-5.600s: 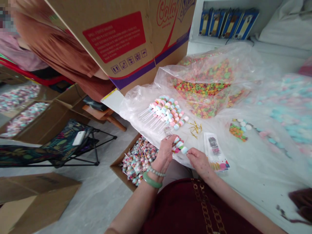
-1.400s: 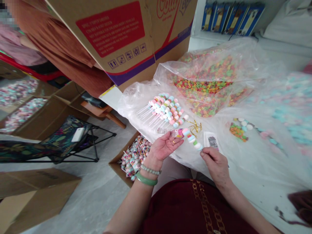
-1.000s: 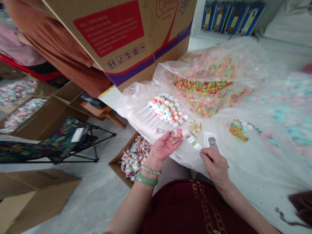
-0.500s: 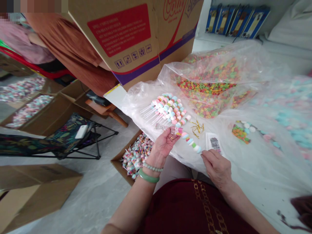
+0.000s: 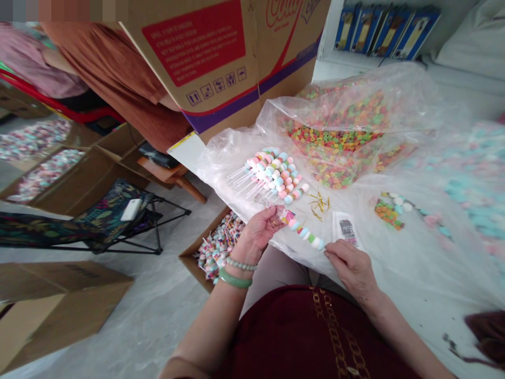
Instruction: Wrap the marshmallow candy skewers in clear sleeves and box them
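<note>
My left hand, with a beaded bracelet and a green bangle on its wrist, pinches a clear printed wrapper. One end of a marshmallow skewer, with pink, blue, white and green pieces, is inside that wrapper. At the skewer's lower right end, my right hand has its fingers closed; the stick itself is hidden in them. Just beyond my left hand lies a pile of similar marshmallow skewers, their white sticks pointing left. Gold twist ties and a stack of flat printed wrappers lie close by.
A large plastic bag of coloured candy rings lies behind the pile, beside a tall cardboard box. Blue-white marshmallows are at right. Below the table edge stands a box of wrapped skewers. A co-worker's brown sleeve shows at upper left.
The skewer has slid further into the wrapper, up and to the left. My left hand has shifted slightly left; my right hand stays almost in place.
</note>
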Motion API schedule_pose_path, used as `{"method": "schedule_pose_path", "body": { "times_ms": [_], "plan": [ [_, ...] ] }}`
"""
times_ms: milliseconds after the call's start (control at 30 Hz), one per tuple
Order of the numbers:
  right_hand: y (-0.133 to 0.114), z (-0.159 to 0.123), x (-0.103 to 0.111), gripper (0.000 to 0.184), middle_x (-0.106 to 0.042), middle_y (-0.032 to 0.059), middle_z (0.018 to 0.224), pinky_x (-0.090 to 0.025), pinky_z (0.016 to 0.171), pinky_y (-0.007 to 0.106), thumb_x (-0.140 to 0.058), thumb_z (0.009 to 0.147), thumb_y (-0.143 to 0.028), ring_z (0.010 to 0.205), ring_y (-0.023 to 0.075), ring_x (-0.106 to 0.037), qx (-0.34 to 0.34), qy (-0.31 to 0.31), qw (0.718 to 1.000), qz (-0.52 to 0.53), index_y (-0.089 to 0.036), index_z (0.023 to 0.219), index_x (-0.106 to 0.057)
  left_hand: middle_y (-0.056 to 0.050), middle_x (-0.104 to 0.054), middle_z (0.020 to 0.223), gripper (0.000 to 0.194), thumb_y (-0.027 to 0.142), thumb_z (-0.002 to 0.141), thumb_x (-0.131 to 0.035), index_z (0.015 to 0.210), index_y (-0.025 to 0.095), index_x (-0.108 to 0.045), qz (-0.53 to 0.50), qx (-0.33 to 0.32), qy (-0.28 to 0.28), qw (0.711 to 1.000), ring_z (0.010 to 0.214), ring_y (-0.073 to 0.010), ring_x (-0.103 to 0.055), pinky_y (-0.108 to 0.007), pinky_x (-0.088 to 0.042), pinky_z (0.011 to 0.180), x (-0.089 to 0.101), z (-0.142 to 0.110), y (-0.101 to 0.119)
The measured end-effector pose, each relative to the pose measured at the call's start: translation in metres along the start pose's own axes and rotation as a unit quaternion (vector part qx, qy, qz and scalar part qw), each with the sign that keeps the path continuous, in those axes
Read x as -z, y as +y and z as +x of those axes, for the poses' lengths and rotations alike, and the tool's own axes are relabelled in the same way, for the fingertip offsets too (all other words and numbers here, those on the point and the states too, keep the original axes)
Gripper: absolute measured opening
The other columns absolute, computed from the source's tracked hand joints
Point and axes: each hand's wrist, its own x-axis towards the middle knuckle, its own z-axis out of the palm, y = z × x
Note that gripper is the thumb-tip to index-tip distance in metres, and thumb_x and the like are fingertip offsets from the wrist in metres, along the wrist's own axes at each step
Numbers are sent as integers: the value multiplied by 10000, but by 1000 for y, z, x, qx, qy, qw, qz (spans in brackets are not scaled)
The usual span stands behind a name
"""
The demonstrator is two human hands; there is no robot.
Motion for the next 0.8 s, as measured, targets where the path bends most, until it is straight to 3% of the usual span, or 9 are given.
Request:
{"method": "schedule_pose_path", "body": {
  "times_ms": [133, 267, 367, 467, 600, 800],
  "plan": [
    [2, 4, -2, 118, -618, 1, 724, -414, 656, 270, -580, 803, -289, 704, 165, -571, -125, -21, 984, 129, -211, 741, -642, -84, -680, 656, 211, 137, 883, -479, 843, 62, -673, 1, 23, -19, 1000, 561, -148, -637, -275, -563, 609, 0, 1, -1],
    [8, 4, -4, 143, -482, -42, 534, -315, 476, 246, -629, 733, -335, 496, 122, -431, -263, -22, 928, 263, -196, 698, -623, -94, -690, 679, 219, 111, 885, -460, 815, 57, -661, -1, 41, -23, 999, 544, -162, -642, -327, -576, 640, 0, 0, -1],
    [10, 3, -6, 160, -401, -62, 489, -225, 426, 232, -648, 709, -342, 441, 95, -327, -310, -20, 890, 333, -184, 714, -620, -118, -696, 697, 215, 107, 878, -470, 799, 52, -662, 21, 32, -24, 999, 564, -178, -656, -334, -574, 663, 0, 1, -3],
    [9, 4, -9, 159, -392, -62, 496, -203, 425, 223, -654, 696, -329, 447, 85, -304, -320, -22, 876, 360, -177, 701, -610, -114, -691, 687, 197, 114, 867, -500, 780, 54, -667, 38, 16, -28, 999, 574, -183, -663, -317, -573, 666, -2, 2, -9],
    [9, 4, -13, 151, -398, -57, 512, -233, 436, 218, -630, 706, -328, 464, 91, -323, -301, -30, 889, 343, -183, 679, -603, -102, -692, 715, 190, 129, 868, -507, 784, 68, -666, 31, 21, -52, 998, 597, -185, -668, -327, -572, 679, -9, 4, -17],
    [10, 5, -12, 125, -534, -25, 606, -343, 522, 241, -606, 709, -320, 576, 141, -464, -254, 8, 948, 193, -204, 680, -645, -110, -685, 731, 259, 192, 903, -465, 760, 86, -653, 22, 14, -41, 999, 668, -201, -672, -373, -562, 730, -9, 5, -22]
  ]
}}
